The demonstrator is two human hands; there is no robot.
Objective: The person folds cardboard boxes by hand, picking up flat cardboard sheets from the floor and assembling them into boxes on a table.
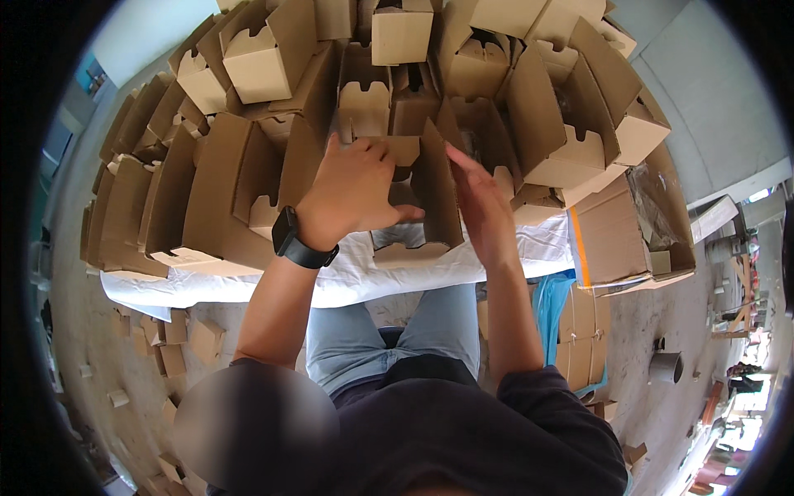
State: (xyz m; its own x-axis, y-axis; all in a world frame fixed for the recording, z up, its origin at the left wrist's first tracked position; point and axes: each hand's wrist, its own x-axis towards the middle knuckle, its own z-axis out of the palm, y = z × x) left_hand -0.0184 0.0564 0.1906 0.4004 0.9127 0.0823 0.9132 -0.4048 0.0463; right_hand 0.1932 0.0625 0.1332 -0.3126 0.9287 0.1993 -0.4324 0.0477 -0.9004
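Note:
An open-topped brown cardboard box (438,186) stands upright at the near edge of the white-covered table, between my hands. My left hand (356,186), with a dark watch on the wrist, lies over its left side. The fingers bend toward its far flap, and the thumb stretches out over the opening. Part of the box's left wall is hidden beneath this hand. My right hand (484,202) is held edge-on along the outside of the right wall, fingers straight and together. Along the near side of the box runs a notched flap (412,255).
Several similar open boxes (219,194) crowd the left, with more stacked (562,140) at the right and back. White cloth (356,277) covers the table. A larger carton (612,231) stands at the right edge. Bundled flat cardboard (581,331) and scattered pieces (169,331) lie below.

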